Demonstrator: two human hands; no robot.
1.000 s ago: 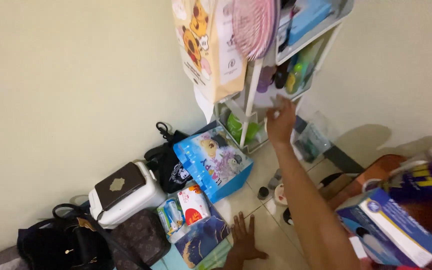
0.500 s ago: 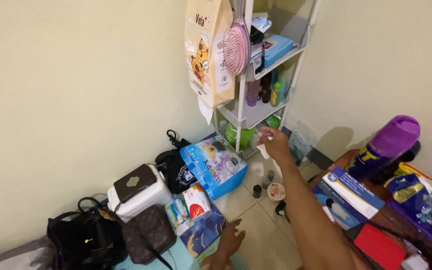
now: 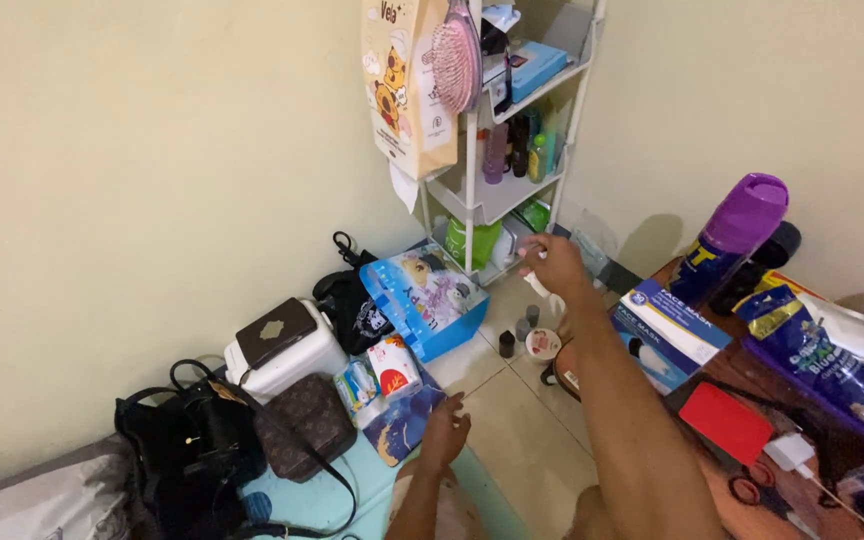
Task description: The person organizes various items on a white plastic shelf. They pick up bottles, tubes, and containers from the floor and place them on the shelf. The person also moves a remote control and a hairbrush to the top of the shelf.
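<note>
Head view: right hand (image 3: 555, 266) lower than before.

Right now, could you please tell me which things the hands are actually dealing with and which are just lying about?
In hand:
- right hand, pinching a small white item, too small to identify
- white shelf rack it reaches toward
- left hand, resting on the floor

Lying about:
- blue gift bag
- purple spray can
- black handbag

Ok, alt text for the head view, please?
The right hand reaches toward the bottom of a white shelf rack in a room corner, pinching something small and white; the left hand rests on the tiled floor.
</note>
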